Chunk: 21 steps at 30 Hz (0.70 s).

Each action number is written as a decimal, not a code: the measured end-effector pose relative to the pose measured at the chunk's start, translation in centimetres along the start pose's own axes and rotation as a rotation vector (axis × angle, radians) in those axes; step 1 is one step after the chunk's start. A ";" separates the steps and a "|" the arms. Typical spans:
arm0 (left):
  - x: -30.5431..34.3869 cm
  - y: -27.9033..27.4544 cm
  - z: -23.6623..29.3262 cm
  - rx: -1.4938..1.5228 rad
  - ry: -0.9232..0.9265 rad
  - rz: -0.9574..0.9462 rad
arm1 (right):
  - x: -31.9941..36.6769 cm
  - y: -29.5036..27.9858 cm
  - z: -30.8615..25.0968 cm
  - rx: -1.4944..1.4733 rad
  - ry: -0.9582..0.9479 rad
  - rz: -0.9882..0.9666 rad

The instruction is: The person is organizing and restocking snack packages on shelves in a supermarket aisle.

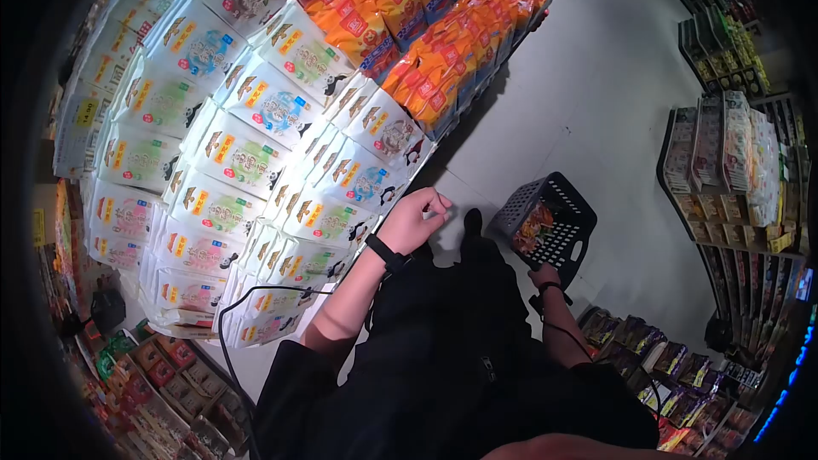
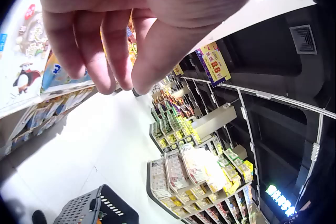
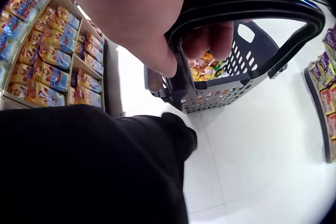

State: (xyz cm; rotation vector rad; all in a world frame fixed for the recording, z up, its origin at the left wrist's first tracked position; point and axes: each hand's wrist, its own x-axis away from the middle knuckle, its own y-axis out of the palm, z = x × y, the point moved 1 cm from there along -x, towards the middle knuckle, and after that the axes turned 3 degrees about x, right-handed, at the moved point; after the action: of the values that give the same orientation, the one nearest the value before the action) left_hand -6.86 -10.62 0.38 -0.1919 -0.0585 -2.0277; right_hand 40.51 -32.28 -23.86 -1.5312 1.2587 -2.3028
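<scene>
My left hand (image 1: 417, 217) hangs in front of the shelf edge, its fingers loosely bent and holding nothing. Close beside it are rows of white snack bags (image 1: 366, 179) with a panda printed on them. In the left wrist view the fingers (image 2: 94, 71) point down with no item between them. With my right hand (image 1: 545, 275) I grip the handle (image 3: 231, 8) of a dark plastic shopping basket (image 1: 579, 220), low at my right side. The fingers curl round the handle in the right wrist view. Inside the basket lie colourful packets (image 1: 535, 228), partly hidden by its wall.
Orange snack bags (image 1: 443, 60) fill the display farther along on the left. Across the pale floor (image 1: 528, 119), a stepped shelf of packets (image 1: 724, 153) stands on the right. Purple packets (image 1: 648, 349) are on a low shelf behind at right. Cables run from both wrists.
</scene>
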 end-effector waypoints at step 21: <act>-13.9 3.5 3.6 -0.009 -0.179 0.434 | -29.6 -22.9 -9.0 -0.419 -0.297 0.378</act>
State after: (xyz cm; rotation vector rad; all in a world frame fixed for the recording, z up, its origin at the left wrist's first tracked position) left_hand 2.79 0.56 1.56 -0.3595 -0.1104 -1.5758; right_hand 55.50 2.49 -31.00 -1.5036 1.8270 -1.5847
